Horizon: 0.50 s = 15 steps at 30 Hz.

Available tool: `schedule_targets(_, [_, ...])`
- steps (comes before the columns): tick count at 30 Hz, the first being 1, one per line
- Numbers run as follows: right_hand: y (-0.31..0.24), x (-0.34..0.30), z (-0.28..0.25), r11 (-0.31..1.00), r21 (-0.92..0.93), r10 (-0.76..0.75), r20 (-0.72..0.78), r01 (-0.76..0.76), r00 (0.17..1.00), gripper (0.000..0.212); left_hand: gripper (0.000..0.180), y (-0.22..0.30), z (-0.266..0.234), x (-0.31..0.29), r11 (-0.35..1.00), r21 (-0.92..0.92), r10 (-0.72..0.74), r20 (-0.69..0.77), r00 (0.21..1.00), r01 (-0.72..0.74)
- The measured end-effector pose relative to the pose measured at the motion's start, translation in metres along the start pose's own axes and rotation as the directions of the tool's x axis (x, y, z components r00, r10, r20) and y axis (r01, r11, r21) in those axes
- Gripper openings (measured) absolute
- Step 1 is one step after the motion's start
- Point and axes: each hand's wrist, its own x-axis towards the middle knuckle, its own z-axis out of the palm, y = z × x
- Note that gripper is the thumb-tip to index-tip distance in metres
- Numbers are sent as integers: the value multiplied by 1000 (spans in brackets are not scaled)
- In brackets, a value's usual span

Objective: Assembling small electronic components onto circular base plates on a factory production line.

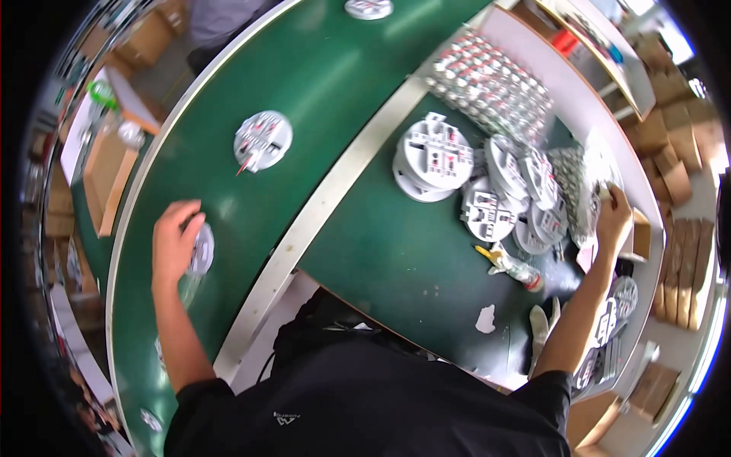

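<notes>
Reaching with the left hand [175, 244] into the left of the frame, loosely curled, with thumb and forefinger visibly parted — right at the edge of a gray disc [203, 250] on the green strip [327, 84]. Impossible to tell whether touching or merely hovering. Reaching with the right hand [614, 221] to the right of the frame, with fingertips drawn together at a clear bag [601, 160]; cannot tell whether pinching it.

Along the strip, another disc [263, 141] with a red piece, left of the upper middle, plus a partly cut-off disc [369, 7] at the top edge. Between strip and dark green table [365, 244], a pale metal rail [335, 183], running aslant. On the table, right of center, a stack of discs [438, 156] and, just beside, a tumbled pile of discs [525, 190]. Below the pile, a clear bottle [525, 274] with a red cap, lying on its side; lower down, a white scrap [486, 320]. At the far right, stacked brown cartons [674, 145].

In the upper right, a wide clear pack [491, 87], filled with rows of small red, white and silvery parts. Just beside the right forearm, a cardboard box [642, 236] — with contents too hidden to make out. Beyond the strip, at upper left, another cardboard box [110, 183], long and open
</notes>
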Motion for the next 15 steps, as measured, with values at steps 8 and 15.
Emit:
schedule_targets(8, [-42, -80, -42, 557, 796, 236, 121, -236, 964, 34, 17, -46, -21, -12, 982, -123, -132, 78, 988, 141])
schedule_targets(15, [-144, -223, -62, 379, 743, 159, 536, -552, 829, 20, 16, 79, 21, -16, 984, -166, -87, -145, 986, 63])
